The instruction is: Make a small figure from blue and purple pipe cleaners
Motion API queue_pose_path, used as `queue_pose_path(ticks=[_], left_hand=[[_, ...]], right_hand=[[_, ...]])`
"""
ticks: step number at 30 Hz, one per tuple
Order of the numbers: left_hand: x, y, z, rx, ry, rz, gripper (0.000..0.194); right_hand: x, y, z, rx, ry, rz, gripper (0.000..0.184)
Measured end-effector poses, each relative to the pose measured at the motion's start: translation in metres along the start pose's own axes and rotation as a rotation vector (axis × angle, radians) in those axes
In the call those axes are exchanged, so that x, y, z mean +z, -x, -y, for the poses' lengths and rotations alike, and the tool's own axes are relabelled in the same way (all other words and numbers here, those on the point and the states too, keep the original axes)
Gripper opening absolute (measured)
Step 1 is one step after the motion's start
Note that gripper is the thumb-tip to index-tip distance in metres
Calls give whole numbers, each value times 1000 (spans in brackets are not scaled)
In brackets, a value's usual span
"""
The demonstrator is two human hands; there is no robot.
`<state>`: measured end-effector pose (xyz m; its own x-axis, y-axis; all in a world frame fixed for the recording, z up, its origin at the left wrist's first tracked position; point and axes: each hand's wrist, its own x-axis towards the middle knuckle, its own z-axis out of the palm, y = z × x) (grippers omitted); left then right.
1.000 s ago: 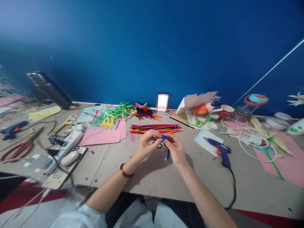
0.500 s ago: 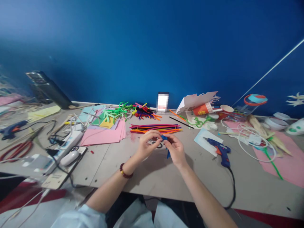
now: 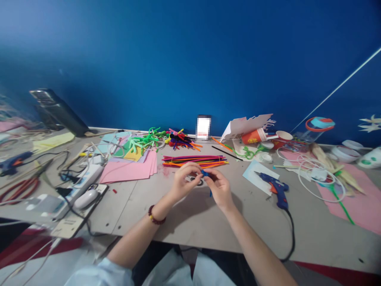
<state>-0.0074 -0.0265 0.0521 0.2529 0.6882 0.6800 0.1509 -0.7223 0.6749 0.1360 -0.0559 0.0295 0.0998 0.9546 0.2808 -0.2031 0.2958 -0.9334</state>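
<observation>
The blue pipe cleaner [image 3: 204,173] should be light and bendy, its fuzz giving some hold, best pinched at the bunched top. It is bright blue and small, mostly hidden by fingers, one end hanging down. It is above the bench [image 3: 190,230], on the near side of the pipe cleaner bundle [image 3: 195,160], the left hand [image 3: 185,183] and right hand [image 3: 220,188] each closing a fingertip grip on it

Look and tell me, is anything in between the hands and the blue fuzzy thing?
Nothing that I can see: the left hand and the right hand both have fingertips right at the blue fuzzy thing.
</observation>
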Motion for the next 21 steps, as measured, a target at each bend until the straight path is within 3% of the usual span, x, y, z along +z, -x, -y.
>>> queue_pose_path(ticks=[5,12,21], left_hand=[[3,3,3,-37,79,-31,6],[-3,-1,5,191,-38,27,19],[-12,-6,7,97,55,223,6]], right_hand=[[0,-1,1,46,-22,-4,17],[-3,-2,-6,152,-112,30,24],[-3,-3,-1,231,-131,60,28]])
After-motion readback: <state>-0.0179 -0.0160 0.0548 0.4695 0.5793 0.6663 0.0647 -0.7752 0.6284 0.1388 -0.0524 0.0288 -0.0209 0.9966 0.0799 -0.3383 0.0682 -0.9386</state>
